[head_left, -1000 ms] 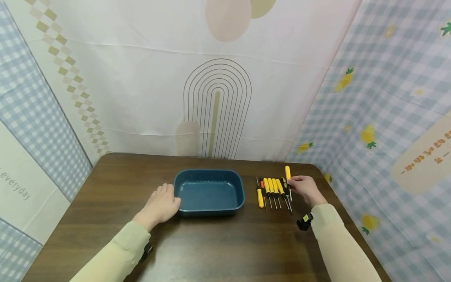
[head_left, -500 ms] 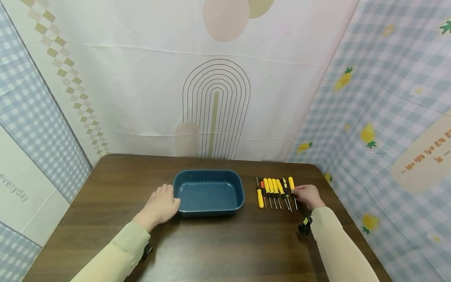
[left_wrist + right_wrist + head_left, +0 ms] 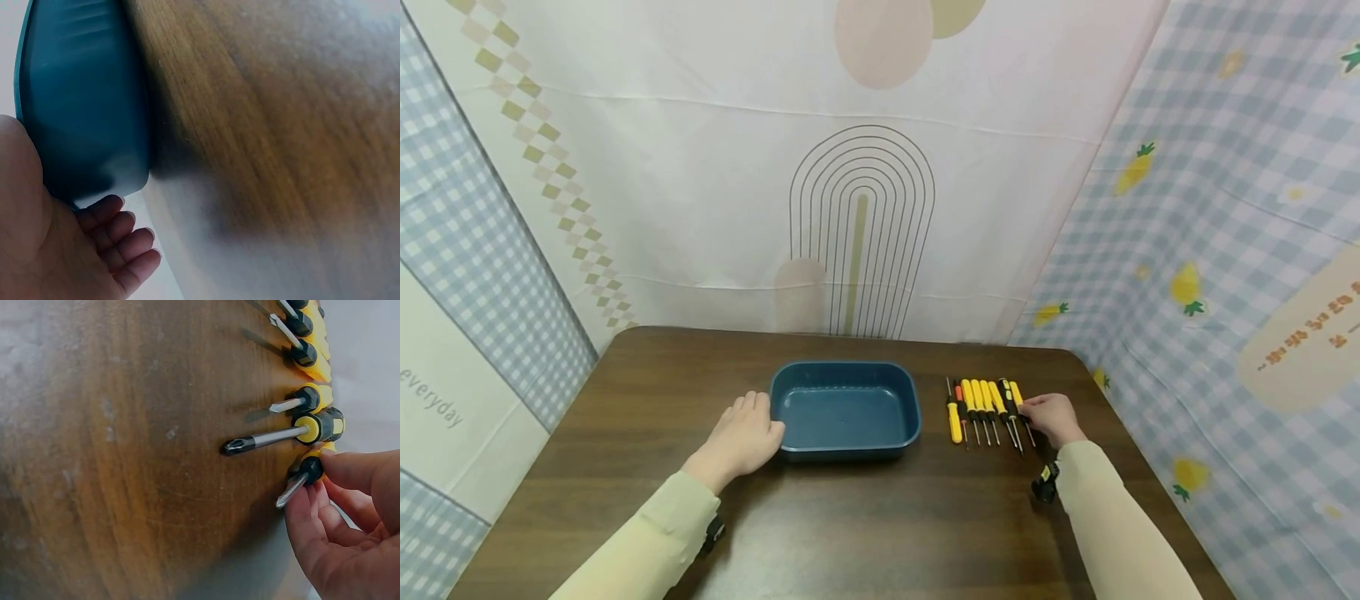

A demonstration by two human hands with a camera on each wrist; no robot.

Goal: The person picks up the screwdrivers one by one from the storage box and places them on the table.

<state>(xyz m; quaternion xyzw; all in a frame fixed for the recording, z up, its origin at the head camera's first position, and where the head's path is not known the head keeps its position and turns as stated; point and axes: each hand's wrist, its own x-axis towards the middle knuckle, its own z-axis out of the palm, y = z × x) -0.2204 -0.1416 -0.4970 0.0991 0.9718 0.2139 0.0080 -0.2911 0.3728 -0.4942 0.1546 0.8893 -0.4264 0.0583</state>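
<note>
A dark blue rectangular plastic box [image 3: 842,455] stands on the wooden table. My left hand [image 3: 741,435] holds the box's left end at the rim; in the left wrist view its fingers [image 3: 128,247] curl by the box corner. On the right, several screwdrivers lie side by side, mostly with yellow handles. My right hand [image 3: 1054,417] pinches the rightmost yellow-handled screwdriver [image 3: 310,470] near its black collar, between thumb and fingers. It lies close beside a thicker black-and-yellow screwdriver [image 3: 275,437]. The yellow handle is partly hidden by the thumb in the right wrist view.
A red-and-black screwdriver [image 3: 959,400] and a yellow one turned the other way [image 3: 954,421] form the left end of the row. The brown table [image 3: 880,533] ends at a patterned cloth [image 3: 730,275] behind. Checked cloth [image 3: 1225,250] hangs on the right.
My right hand has lowered the upright-held screwdriver to the row's right end, then shifted it slightly left against its neighbour. The left hand and box have stayed put.
</note>
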